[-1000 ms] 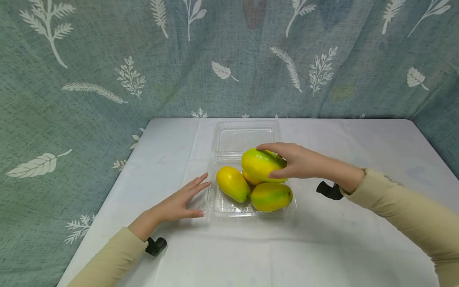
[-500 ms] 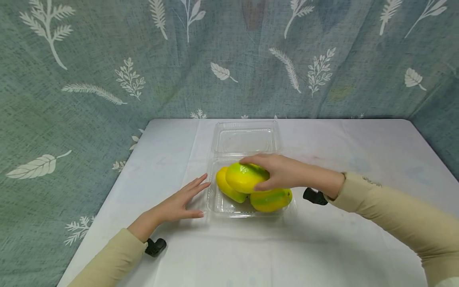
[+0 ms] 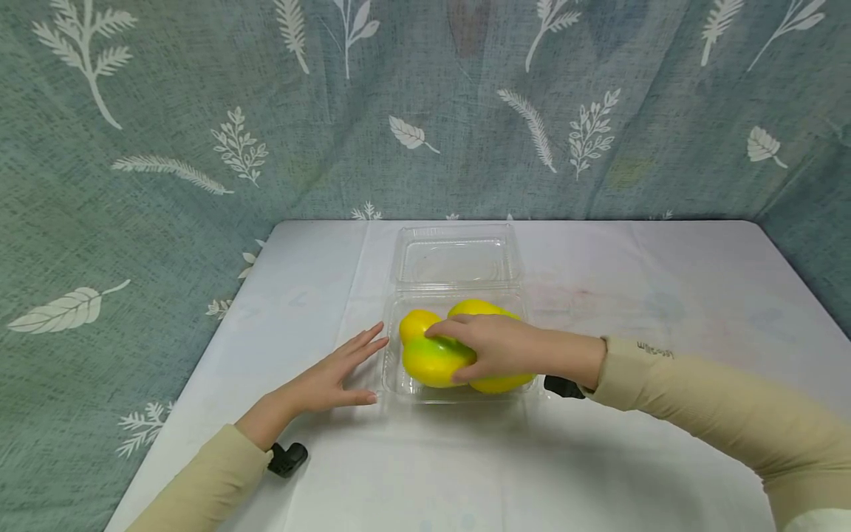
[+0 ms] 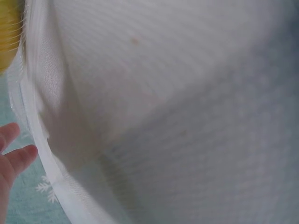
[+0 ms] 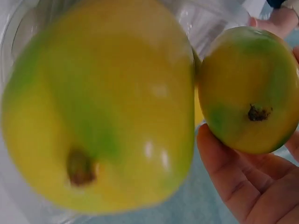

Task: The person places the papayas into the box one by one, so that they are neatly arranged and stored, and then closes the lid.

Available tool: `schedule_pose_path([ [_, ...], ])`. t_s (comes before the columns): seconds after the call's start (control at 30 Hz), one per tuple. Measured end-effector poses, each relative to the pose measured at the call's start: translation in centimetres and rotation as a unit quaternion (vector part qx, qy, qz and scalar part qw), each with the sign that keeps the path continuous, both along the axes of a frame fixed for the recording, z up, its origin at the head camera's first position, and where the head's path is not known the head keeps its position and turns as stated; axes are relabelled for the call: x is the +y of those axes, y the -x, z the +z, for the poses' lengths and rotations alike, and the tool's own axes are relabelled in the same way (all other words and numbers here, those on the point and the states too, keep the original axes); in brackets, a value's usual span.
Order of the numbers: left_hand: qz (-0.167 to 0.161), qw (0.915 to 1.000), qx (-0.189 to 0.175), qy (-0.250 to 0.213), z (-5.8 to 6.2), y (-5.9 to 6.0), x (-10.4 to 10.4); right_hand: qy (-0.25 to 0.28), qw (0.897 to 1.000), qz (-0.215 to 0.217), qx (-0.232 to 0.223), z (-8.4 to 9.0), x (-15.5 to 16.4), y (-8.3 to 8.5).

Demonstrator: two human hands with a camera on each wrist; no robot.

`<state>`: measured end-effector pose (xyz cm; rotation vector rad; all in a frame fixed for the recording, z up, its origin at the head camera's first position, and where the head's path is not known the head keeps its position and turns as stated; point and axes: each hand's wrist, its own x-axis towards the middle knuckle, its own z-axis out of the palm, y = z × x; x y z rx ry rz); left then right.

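Note:
A clear plastic clamshell container [image 3: 399, 384] stands open on the white table, its lid [image 3: 455, 258] lying flat behind it. Several yellow-green mangoes lie inside. My right hand [image 3: 444, 356] grips one mango [image 3: 428, 363] from above, low at the container's front left. Another yellow mango [image 3: 416, 324] sits just behind it, and one more mango [image 3: 473, 308] lies at the back. In the right wrist view my palm [image 5: 243, 186] cups the held mango [image 5: 250, 88] beside a larger mango [image 5: 103, 107]. My left hand [image 3: 352, 368] rests flat on the table, touching the container's left edge; its fingertips [image 4: 16, 151] show.
A white cloth covers the table [image 3: 665, 295], and a grey-green leaf-print curtain [image 3: 166, 148] hangs behind it and at both sides. Small black wrist mounts sit at my left wrist [image 3: 287, 458] and right wrist [image 3: 564, 386].
My right hand has carried its mango from above the container's back right down and leftward into the front left. The left hand has not moved.

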<state>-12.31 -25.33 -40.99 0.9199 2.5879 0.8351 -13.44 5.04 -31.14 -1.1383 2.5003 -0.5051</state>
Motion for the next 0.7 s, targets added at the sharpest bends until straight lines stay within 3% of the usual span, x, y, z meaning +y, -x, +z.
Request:
schedule_pose_path([
  [0.4,0.000,1.0000,0.000,-0.006,0.0,-0.1,0.1,0.017,1.000,-0.004,0.014,-1.3,-1.0,-1.0],
  [0.7,0.007,0.9999,-0.012,-0.001,0.2,-0.1,0.1,-0.011,0.997,0.054,0.061,-2.0,-1.3,-1.0],
])
